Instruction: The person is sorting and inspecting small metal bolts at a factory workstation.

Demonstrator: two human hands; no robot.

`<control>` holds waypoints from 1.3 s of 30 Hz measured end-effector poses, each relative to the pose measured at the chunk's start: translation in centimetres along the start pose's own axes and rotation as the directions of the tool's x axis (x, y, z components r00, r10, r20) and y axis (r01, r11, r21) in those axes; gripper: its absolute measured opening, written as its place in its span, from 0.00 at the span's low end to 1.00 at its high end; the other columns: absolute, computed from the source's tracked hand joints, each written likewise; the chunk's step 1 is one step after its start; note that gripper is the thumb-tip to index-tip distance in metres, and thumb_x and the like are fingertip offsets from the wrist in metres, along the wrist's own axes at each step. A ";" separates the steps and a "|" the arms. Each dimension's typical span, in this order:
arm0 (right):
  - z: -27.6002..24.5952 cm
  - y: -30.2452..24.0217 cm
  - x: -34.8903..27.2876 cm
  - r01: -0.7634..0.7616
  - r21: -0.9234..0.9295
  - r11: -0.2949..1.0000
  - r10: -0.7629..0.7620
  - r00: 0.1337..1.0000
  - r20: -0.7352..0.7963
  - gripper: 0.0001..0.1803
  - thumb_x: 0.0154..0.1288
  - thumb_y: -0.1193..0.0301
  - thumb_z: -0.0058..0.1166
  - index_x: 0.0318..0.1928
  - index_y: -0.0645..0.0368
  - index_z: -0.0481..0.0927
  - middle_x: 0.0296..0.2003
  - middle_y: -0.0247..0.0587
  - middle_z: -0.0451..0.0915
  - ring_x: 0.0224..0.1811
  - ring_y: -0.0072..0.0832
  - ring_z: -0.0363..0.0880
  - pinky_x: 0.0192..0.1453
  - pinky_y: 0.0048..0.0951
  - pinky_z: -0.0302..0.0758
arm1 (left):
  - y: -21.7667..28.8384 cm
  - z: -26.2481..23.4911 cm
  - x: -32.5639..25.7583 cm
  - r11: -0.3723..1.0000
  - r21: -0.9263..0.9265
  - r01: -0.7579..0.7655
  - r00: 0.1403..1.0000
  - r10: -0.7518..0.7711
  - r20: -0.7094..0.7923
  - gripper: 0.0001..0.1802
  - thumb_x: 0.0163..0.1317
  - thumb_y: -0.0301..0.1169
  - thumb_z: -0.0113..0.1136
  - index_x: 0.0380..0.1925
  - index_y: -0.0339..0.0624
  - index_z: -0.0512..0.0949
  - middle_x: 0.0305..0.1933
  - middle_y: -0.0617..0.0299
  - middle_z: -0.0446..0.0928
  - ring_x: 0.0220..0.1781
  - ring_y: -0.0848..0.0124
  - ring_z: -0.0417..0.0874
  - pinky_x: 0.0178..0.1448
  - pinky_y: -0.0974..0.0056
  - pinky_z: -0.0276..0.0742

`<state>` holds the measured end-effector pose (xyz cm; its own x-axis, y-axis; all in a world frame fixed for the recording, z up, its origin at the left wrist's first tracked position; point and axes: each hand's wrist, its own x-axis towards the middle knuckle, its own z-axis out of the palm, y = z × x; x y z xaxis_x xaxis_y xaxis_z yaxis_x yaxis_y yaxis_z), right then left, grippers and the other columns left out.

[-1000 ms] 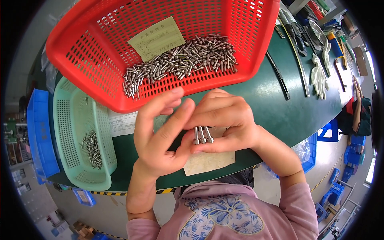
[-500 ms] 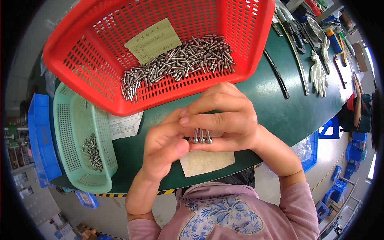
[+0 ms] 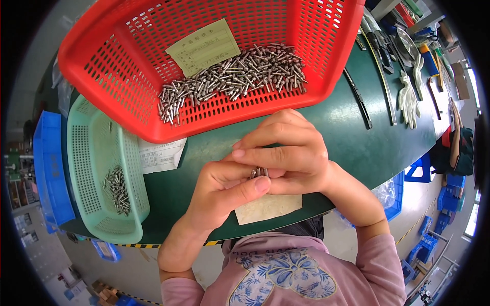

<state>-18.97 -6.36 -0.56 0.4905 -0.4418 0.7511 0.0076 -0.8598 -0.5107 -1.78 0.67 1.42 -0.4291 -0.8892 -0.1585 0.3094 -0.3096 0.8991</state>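
Observation:
My left hand [image 3: 219, 189] and my right hand [image 3: 292, 152] meet over the near part of the green table. Between them they pinch a few small silver bolts [image 3: 259, 172], held upright side by side. My left thumb lies across the lower ends and hides the heads. The right fingers curl over from above, covering the upper ends. Beyond my hands stands a red perforated basket [image 3: 153, 133] with a heap of similar bolts [image 3: 240, 74] and a yellowish card [image 3: 204, 47]. On the left, a pale green basket [image 3: 137, 204] holds a smaller pile of bolts [image 3: 117, 189].
Below my hands lies a stained paper sheet [image 3: 270, 208] at the table edge; a printed sheet [image 3: 162, 155] sits beside the green basket. A blue bin [image 3: 53, 171] is at far left. White gloves [image 3: 408, 99] and tools lie right, where another person's arm [image 3: 456, 133] shows.
My left thumb has moved right, over the lower ends of the bolts, whose heads showed before. The left hand has closed in nearer the right. The view has shifted slightly.

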 end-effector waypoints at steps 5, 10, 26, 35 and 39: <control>-0.2 0.0 0.0 -0.013 -0.008 1.000 0.013 1.000 0.003 0.20 0.51 0.62 0.64 0.43 0.61 0.83 0.37 0.39 0.82 0.34 0.30 0.79 0.36 0.30 0.69 | 0.0 0.2 0.0 1.000 -0.023 0.007 1.000 -0.007 -0.012 0.14 0.61 0.24 0.53 0.44 0.25 0.79 0.46 0.47 0.80 0.52 0.62 0.80 0.58 0.62 0.74; -0.1 0.0 -0.1 -0.034 -0.022 0.999 0.034 0.999 0.004 0.21 0.50 0.61 0.64 0.43 0.61 0.83 0.36 0.38 0.82 0.35 0.30 0.80 0.36 0.30 0.68 | 0.1 0.2 0.1 1.000 -0.020 0.006 1.000 -0.007 -0.017 0.14 0.61 0.23 0.54 0.44 0.25 0.79 0.47 0.46 0.80 0.52 0.61 0.80 0.59 0.61 0.75; 0.0 0.1 -0.1 -0.050 -0.034 0.998 0.050 0.999 -0.007 0.22 0.50 0.59 0.63 0.43 0.62 0.83 0.35 0.39 0.81 0.34 0.29 0.79 0.36 0.30 0.68 | 0.2 0.1 0.0 1.000 0.018 -0.010 1.000 0.010 -0.017 0.14 0.60 0.23 0.54 0.44 0.26 0.79 0.50 0.49 0.78 0.54 0.62 0.78 0.59 0.62 0.73; -0.1 -0.2 -0.1 -0.070 -0.039 0.997 0.070 0.998 -0.006 0.26 0.48 0.59 0.66 0.46 0.62 0.82 0.36 0.40 0.81 0.34 0.31 0.79 0.36 0.30 0.69 | -0.2 0.3 0.4 0.967 0.133 -0.217 0.975 0.222 -0.024 0.12 0.59 0.22 0.59 0.44 0.34 0.82 0.49 0.54 0.77 0.50 0.68 0.79 0.52 0.66 0.76; -0.2 -0.2 -0.1 -0.208 -0.094 0.974 0.202 0.977 -0.068 0.33 0.33 0.69 0.67 0.48 0.57 0.81 0.38 0.35 0.80 0.36 0.33 0.77 0.38 0.33 0.70 | 0.7 0.5 0.8 0.475 0.757 -0.448 0.815 0.564 0.128 0.16 0.50 0.21 0.63 0.41 0.38 0.83 0.46 0.51 0.78 0.46 0.63 0.80 0.47 0.63 0.77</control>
<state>-19.24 -6.19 -0.44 0.4216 -0.6227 0.6592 -0.1766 -0.7694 -0.6138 -2.32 -0.09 2.07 -0.2844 -0.8566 0.4306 -0.3030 0.5064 0.8073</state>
